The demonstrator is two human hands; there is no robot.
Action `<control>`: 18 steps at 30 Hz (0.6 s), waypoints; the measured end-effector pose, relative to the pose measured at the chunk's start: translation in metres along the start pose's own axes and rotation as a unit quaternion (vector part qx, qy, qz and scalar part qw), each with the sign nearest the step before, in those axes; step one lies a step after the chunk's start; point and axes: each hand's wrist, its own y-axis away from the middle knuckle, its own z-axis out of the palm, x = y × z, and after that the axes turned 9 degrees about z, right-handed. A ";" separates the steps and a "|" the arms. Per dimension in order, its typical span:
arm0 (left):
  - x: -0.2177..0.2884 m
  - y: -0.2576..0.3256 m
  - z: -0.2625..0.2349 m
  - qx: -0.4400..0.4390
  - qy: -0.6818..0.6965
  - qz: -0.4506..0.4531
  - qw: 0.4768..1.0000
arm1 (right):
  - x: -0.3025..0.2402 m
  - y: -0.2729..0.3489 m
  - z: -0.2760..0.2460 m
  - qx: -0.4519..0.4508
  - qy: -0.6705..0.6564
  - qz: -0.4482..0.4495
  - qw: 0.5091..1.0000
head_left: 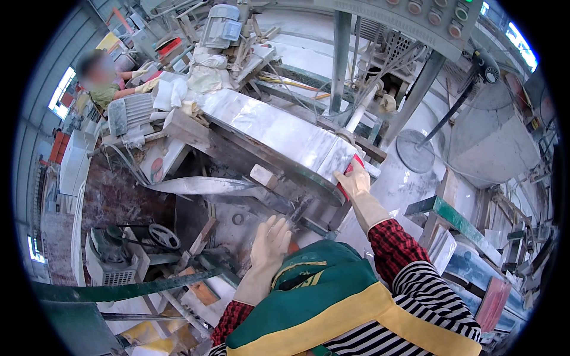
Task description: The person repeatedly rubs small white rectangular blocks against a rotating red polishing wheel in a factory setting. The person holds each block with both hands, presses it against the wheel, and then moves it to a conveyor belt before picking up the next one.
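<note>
My right hand (355, 183), in a cream rubber glove, grips a flat red piece (358, 159) at the near right end of a long belt machine (270, 124). Red shows above the fingers and below them; the hand hides the middle, and I cannot tell what kind of thing it is. The piece is up against the rounded end of the machine, beside its pale top. My left hand (270, 246), gloved the same way, is raised in front of my green apron (320, 267), fingers stretched out, holding nothing.
A control panel (415, 15) with buttons overhangs the far side on metal legs. At right stands a fan on a round base (418, 151). A green beam (454, 219) juts in at right. Left are a motor (110, 246) with a pulley wheel and, farther off, another person (104, 80) in gloves.
</note>
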 end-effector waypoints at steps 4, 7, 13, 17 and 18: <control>0.001 0.004 -0.001 0.001 -0.003 0.010 1.000 | -0.012 0.013 -0.008 0.062 -0.025 -0.021 0.998; 0.001 0.005 -0.009 -0.003 0.006 0.014 1.000 | -0.032 0.028 -0.018 0.115 0.006 -0.141 0.983; 0.003 0.005 -0.018 -0.009 0.014 0.013 1.000 | -0.059 0.042 -0.014 0.029 0.124 -0.369 0.921; 0.001 0.004 -0.024 0.000 0.033 0.013 0.999 | -0.052 0.039 0.004 -0.002 0.192 -0.342 0.920; 0.001 0.003 -0.025 0.000 0.038 0.012 0.999 | -0.056 0.039 0.001 -0.009 0.207 -0.343 0.916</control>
